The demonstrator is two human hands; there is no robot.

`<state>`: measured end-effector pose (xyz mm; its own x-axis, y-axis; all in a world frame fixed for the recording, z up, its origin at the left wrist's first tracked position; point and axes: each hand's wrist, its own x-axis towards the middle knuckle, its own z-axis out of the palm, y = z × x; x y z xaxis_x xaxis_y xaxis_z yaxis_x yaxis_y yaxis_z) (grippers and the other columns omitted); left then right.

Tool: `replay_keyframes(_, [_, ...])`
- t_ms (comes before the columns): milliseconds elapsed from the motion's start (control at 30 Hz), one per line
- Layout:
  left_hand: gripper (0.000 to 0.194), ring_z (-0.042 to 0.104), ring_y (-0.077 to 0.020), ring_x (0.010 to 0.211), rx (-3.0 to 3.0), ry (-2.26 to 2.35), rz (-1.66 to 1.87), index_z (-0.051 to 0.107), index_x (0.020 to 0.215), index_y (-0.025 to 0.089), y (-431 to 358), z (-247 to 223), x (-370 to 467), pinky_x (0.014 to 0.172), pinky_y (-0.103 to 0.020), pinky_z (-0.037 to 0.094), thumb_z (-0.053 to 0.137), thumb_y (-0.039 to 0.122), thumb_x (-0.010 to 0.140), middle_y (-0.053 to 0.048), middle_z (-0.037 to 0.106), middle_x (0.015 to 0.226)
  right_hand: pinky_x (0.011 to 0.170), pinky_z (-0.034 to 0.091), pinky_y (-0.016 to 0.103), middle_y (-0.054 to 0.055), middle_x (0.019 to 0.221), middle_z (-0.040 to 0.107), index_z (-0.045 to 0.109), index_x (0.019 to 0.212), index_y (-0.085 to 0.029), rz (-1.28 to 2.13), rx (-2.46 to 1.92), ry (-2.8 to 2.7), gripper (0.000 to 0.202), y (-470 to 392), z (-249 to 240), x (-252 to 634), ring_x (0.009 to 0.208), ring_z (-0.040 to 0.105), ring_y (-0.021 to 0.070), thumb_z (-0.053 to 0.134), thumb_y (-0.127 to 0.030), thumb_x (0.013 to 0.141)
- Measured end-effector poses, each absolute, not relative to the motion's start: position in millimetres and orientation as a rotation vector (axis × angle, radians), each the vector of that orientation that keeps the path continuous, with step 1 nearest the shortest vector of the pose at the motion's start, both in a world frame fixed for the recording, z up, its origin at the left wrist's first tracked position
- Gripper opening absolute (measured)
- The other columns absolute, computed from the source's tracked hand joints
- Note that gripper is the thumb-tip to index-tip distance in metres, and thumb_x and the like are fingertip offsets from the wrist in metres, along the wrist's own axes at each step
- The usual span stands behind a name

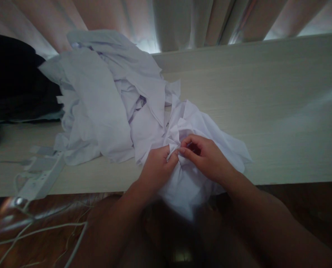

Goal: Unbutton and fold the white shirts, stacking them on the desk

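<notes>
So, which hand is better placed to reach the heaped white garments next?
Probably the left hand: it's nearer the heaped white garments. The right hand is farther off. Both pinch the white shirt.

The left hand and right hand pinch a white garment beside a white cloth pile.

Looks like a crumpled white shirt, bunched up mid-scene, spreading right and drooping over the pale tabletop's near edge.
</notes>
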<state>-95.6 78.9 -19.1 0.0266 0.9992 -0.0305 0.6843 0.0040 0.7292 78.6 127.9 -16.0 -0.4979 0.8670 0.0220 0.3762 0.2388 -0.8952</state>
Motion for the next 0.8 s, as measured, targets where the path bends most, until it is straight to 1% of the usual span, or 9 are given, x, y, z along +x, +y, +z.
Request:
replay_keyframes(167, [0.036, 0.057, -0.0154, 0.066, 1.554, 1.651, 0.753, 0.065, 0.071, 0.016, 80.5, -14.7, -95.4, 0.06, -0.025, 0.041, 0.048, 0.036, 0.096, 0.0, 0.067, 0.07, 0.07, 0.043, 0.028, 0.001, 0.083, 0.064, 0.063, 0.085, -0.02, 1.353, -1.053, -1.915, 0.012, 131.5, -20.8, 82.1, 0.077, 0.057, 0.016, 0.065, -0.031, 0.091])
replay_keyframes(233, [0.034, 0.059, -0.0157, 0.068, 1.492, 1.623, 0.771, 0.068, 0.074, 0.016, 82.0, -13.2, -97.0, 0.06, -0.024, 0.043, 0.051, 0.037, 0.095, 0.0, 0.069, 0.073, 0.068, 0.042, 0.027, 0.0, 0.082, 0.063, 0.063, 0.085, -0.021, 1.412, -1.028, -1.851, 0.013, 132.5, -23.1, 82.2, 0.075, 0.056, 0.0153, 0.067, -0.032, 0.09])
replay_keyframes(333, [0.033, 0.061, -0.0163, 0.07, 1.434, 1.588, 0.773, 0.072, 0.08, 0.015, 83.5, -11.6, -100.6, 0.06, -0.024, 0.044, 0.058, 0.042, 0.092, -0.001, 0.071, 0.077, 0.063, 0.041, 0.026, -0.001, 0.081, 0.062, 0.062, 0.088, -0.021, 1.529, -0.999, -1.7, 0.017, 134.2, -25.3, 82.2, 0.07, 0.054, 0.0135, 0.072, -0.035, 0.086])
replay_keyframes(433, [0.032, 0.063, -0.017, 0.074, 1.405, 1.556, 0.786, 0.074, 0.089, 0.016, 83.4, -10.9, -103.4, 0.063, -0.024, 0.046, 0.064, 0.046, 0.088, -0.002, 0.073, 0.081, 0.064, 0.044, 0.026, 0.0, 0.084, 0.064, 0.063, 0.093, -0.021, 1.687, -0.995, -1.63, 0.021, 136.1, -25.9, 84.7, 0.071, 0.057, 0.0135, 0.075, -0.036, 0.083])
replay_keyframes(533, [0.033, 0.064, -0.0181, 0.075, 1.373, 1.552, 0.802, 0.074, 0.09, 0.015, 83.4, -11.2, -104.5, 0.064, -0.024, 0.048, 0.066, 0.047, 0.086, -0.003, 0.074, 0.083, 0.064, 0.044, 0.026, 0.0, 0.08, 0.065, 0.066, 0.091, -0.02, 1.738, -1.046, -1.729, 0.02, 137.0, -25.7, 88.3, 0.071, 0.057, 0.0145, 0.074, -0.037, 0.083])
replay_keyframes(667, [0.035, 0.063, -0.0178, 0.075, 1.298, 1.6, 0.86, 0.073, 0.091, 0.016, 84.4, -11.9, -105.2, 0.064, -0.025, 0.048, 0.06, 0.048, 0.089, -0.003, 0.072, 0.083, 0.059, 0.039, 0.026, -0.001, 0.071, 0.06, 0.065, 0.082, -0.019, 1.632, -1.091, -1.836, 0.02, 136.2, -24.8, 89.9, 0.066, 0.053, 0.0138, 0.071, -0.039, 0.085])
replay_keyframes(800, [0.031, 0.059, -0.015, 0.068, 1.21, 1.595, 0.914, 0.07, 0.079, 0.016, 83.4, -13.7, -104.9, 0.061, -0.024, 0.046, 0.063, 0.046, 0.087, -0.001, 0.069, 0.077, 0.058, 0.036, 0.026, -0.002, 0.068, 0.055, 0.058, 0.073, -0.02, 1.54, -1.09, -1.886, 0.022, 134.6, -23.5, 89.5, 0.064, 0.049, 0.0131, 0.07, -0.033, 0.084])
